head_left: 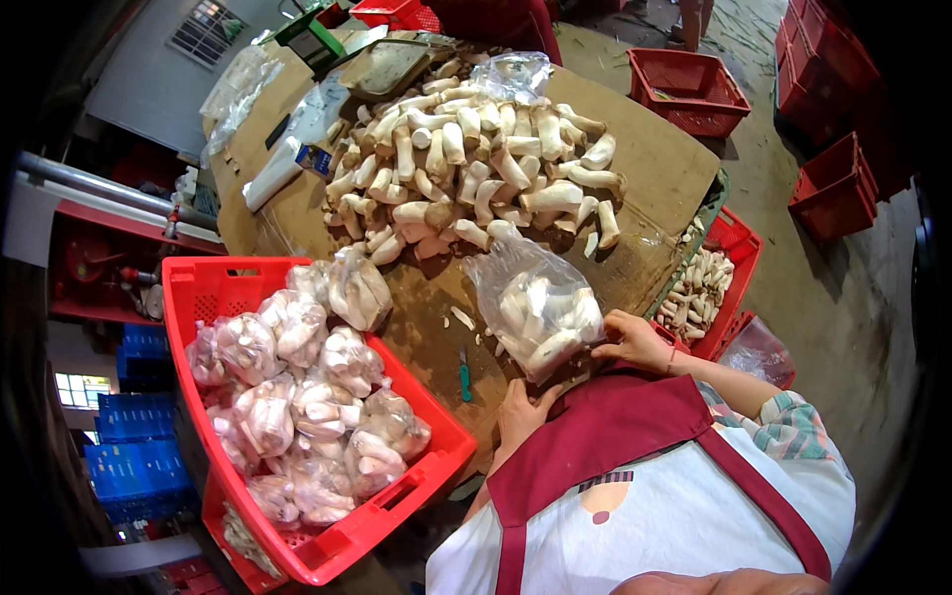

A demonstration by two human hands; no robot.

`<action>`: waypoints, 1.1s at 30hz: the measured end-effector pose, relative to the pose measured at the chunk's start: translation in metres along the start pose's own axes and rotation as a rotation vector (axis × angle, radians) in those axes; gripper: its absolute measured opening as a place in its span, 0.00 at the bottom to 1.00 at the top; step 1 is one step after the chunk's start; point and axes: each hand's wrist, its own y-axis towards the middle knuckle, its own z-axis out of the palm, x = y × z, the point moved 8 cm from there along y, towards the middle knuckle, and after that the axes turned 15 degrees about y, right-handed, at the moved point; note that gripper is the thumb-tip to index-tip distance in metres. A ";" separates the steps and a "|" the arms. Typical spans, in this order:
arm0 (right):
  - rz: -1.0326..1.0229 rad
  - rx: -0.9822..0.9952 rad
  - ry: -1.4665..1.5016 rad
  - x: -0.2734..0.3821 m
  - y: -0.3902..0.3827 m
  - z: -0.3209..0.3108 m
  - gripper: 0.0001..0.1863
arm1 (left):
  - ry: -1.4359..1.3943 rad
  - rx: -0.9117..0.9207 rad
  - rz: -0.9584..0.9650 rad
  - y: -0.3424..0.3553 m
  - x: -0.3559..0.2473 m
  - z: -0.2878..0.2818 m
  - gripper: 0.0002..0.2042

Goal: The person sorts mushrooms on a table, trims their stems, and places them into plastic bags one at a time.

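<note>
A clear plastic bag of king oyster mushrooms [540, 315] lies on the table's near edge, in front of my apron. My right hand [638, 343] has its fingers bent onto the bag's right side. At the bag's near end, my left hand [522, 410] closes its fingers and thumb on the plastic; part of this grip is hidden. Beyond the bag rises a large heap of loose king oyster mushrooms [466, 164]. A small knife with a green handle [464, 382] lies left of the bag, near my left hand.
On the left, a red crate [397, 501] holds several filled mushroom bags [322, 402]. A red basket of mushroom pieces [699, 293] stands at the table's right edge. Other red crates [689, 91] sit on the floor. A green scale [309, 42] stands at the far left.
</note>
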 end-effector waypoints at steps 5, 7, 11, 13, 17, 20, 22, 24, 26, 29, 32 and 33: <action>-0.051 -0.094 0.017 0.009 0.037 -0.004 0.10 | 0.128 -0.399 0.243 0.028 -0.023 -0.044 0.12; -0.011 -0.116 0.095 0.041 0.065 -0.014 0.10 | -0.028 -0.400 0.142 0.052 -0.020 -0.079 0.12; -0.160 -0.092 0.191 0.093 0.093 -0.010 0.10 | -0.161 -0.568 0.152 0.074 -0.067 -0.167 0.12; -0.028 -0.118 0.224 0.086 0.099 -0.007 0.11 | -0.219 -0.550 0.136 0.081 -0.051 -0.164 0.14; 0.122 -0.234 0.331 0.050 0.102 -0.015 0.12 | 0.138 -0.039 -0.089 0.082 -0.016 -0.081 0.29; 0.133 -0.225 0.424 0.033 0.108 -0.015 0.13 | 0.085 0.097 -0.088 0.074 -0.018 -0.029 0.24; 0.152 -0.235 0.460 0.032 0.111 -0.017 0.13 | 0.062 0.104 -0.070 0.076 -0.024 -0.013 0.22; 0.142 -0.211 0.428 0.041 0.117 -0.017 0.13 | -0.127 -0.052 -0.058 0.080 -0.024 -0.020 0.19; 0.123 -0.206 0.391 0.051 0.127 -0.024 0.13 | -0.228 -0.103 -0.044 0.086 -0.023 -0.033 0.18; 0.024 -0.181 0.488 0.098 0.132 -0.037 0.12 | -0.342 -0.230 0.025 0.089 -0.048 -0.104 0.13; -0.033 -0.148 0.576 0.140 0.130 -0.037 0.12 | -0.439 -0.339 0.121 0.082 -0.068 -0.164 0.12; -0.036 -0.154 0.575 0.136 0.133 -0.041 0.12 | -0.431 -0.348 0.160 0.084 -0.072 -0.171 0.11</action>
